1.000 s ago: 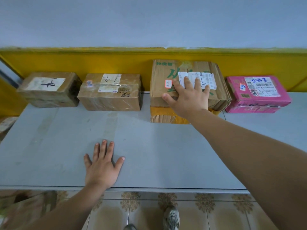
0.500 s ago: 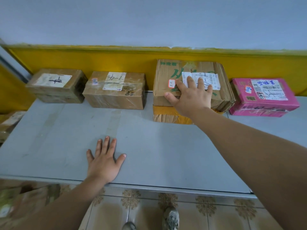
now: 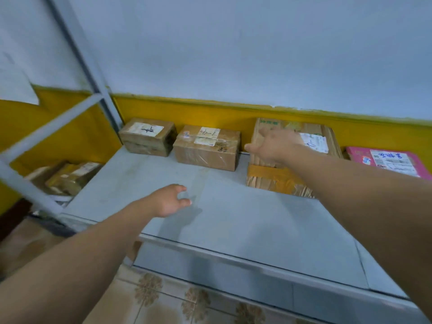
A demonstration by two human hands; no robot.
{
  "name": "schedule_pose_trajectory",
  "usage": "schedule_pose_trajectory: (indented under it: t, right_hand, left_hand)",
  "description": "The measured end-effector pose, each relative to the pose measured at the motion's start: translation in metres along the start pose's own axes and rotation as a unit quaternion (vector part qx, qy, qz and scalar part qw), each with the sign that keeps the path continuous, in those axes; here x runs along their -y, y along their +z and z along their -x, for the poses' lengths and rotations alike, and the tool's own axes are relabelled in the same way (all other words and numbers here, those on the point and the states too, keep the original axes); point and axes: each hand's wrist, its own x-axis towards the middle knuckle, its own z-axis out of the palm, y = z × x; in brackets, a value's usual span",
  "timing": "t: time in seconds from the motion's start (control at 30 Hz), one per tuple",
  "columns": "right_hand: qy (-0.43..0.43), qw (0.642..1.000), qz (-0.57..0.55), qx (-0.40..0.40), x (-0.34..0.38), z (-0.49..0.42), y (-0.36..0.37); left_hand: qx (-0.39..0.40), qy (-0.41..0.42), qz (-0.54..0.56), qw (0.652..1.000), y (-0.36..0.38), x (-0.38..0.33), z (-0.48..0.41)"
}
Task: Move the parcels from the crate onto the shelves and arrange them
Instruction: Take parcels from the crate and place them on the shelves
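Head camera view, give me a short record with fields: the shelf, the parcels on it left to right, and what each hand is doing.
Surface: flat grey shelf
Parcels, left to right: small brown cardboard box with white label; tape-wrapped brown cardboard box; tall creased cardboard box with yellow tape; pink box with white label
Row: at the shelf's back edge
Left hand: above the shelf, loosely curled, empty
Right hand: open over the tall box's top; contact blurred
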Motion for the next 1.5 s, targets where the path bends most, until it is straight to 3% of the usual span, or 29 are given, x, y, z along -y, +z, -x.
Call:
schedule_pose_trajectory:
  t: [0.3,0.63,0.9,1.2,1.5]
  right_hand:
    - [-0.156,0.988,0.012,-0.009,0.19,0.075,-0.015]
    - [-0.369,0.927,0.043,0.055,0.453,0.156,0.028]
    - [-0.485,0.864,0.077,0.109,0.611,0.157,0.069]
    - [-0.495,0.842,0.11,0.186,0.729,0.079,0.12]
    - [-0.44,0.858,0.101,0.245,0.8,0.02,0.145]
  left_hand:
    - [-0.071,0.007,-0.017,0.997,-0.05,0.109,0.131]
    - [-0.084,-0.139,-0.021,0.987,-0.041,0.303,0.279]
    - [-0.08,-0.25,0.05,0.964,-0.024,0.423,0.305]
    - [-0.034,-0.34,0.106,0.934,-0.036,0.541,0.259]
    - [0.027,-0.309,0.124,0.943,-0.056,0.655,0.201]
